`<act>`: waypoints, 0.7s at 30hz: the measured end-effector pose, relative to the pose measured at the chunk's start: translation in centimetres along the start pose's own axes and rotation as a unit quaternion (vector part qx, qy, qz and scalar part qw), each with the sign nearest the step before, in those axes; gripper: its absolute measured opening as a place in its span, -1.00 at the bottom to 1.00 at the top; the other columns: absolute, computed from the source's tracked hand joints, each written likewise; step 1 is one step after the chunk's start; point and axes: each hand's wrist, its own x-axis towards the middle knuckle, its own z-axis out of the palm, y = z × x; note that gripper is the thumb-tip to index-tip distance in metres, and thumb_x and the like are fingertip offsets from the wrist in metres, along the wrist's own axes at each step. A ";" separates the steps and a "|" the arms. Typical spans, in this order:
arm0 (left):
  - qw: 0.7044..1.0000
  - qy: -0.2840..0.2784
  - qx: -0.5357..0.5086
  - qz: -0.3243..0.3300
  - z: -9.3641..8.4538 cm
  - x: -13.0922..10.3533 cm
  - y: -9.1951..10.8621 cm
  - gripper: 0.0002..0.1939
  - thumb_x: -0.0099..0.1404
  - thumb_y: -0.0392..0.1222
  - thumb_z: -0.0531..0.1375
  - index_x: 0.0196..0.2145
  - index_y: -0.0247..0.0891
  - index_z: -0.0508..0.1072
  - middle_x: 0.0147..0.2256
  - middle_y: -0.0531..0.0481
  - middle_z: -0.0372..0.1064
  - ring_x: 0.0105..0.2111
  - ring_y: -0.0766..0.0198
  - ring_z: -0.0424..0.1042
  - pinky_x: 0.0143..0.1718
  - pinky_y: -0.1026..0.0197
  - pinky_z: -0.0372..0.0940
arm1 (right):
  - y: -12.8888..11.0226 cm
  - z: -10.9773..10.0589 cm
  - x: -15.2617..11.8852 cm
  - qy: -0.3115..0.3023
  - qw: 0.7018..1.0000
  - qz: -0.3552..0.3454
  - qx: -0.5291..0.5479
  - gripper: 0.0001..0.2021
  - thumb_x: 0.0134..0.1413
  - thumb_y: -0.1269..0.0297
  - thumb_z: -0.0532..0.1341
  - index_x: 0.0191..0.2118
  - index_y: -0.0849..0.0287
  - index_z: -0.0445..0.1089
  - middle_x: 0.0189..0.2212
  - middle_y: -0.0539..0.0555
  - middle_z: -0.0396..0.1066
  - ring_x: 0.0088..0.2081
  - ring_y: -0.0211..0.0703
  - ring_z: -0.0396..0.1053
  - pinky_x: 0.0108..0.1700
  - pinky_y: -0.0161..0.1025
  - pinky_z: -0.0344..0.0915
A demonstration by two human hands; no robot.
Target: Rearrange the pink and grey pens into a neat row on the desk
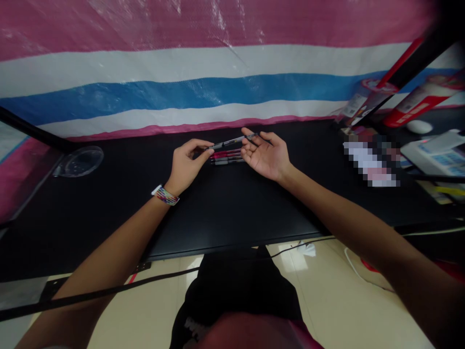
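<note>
A clear pen with dark ends (231, 141) spans the gap between my two hands, a little above the black table (218, 208). My left hand (189, 162) pinches its left end between thumb and fingers. At the other end, my right hand (267, 154) is turned palm up, with the pen lying across its fingers and the thumb close against it. Just below, several pens (225, 160), red and grey ones among them, lie side by side on the table. My right fingers partly hide their right ends.
A clear plastic lid (80, 161) lies at the left. To the right stand a cup with a red straw (363, 102) and a red-and-white cup (417, 104), near a white rounded object (419, 127) and a white device (439, 152). A striped sheet (181, 94) hangs behind.
</note>
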 end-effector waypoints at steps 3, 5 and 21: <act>1.000 -0.001 0.006 -0.001 0.0 0.0 0.0 -0.80 0.42 -0.03 0.47 -0.07 -0.13 0.75 -0.11 -0.06 0.74 -0.13 0.14 0.67 -0.01 0.09 0.56 | 0.0 0.2 0.0 -0.001 0.998 0.020 0.059 -0.71 0.21 0.21 0.31 0.01 0.11 0.62 -0.28 0.10 0.65 -0.20 -0.07 0.57 0.00 -0.06 0.63; 1.000 -0.003 0.006 0.000 0.0 0.0 0.0 -0.79 0.41 -0.01 0.48 -0.08 -0.13 0.75 -0.10 -0.07 0.74 -0.11 0.12 0.68 0.01 0.08 0.56 | 0.1 0.2 0.1 0.006 0.996 0.035 0.085 -0.76 0.16 0.29 0.32 -0.05 0.09 0.60 -0.35 0.06 0.61 -0.29 -0.12 0.52 -0.09 -0.12 0.62; 1.000 -0.016 -0.013 -0.005 0.3 0.6 -1.4 -0.85 0.39 -0.17 0.46 -0.08 -0.14 0.72 -0.10 -0.07 0.72 -0.10 0.12 0.68 0.08 0.02 0.58 | 0.1 -1.7 1.3 0.009 0.906 -0.234 -0.354 -0.75 0.24 0.01 0.49 -0.08 0.02 0.72 -0.16 0.09 0.69 -0.08 0.06 0.65 0.08 0.06 0.57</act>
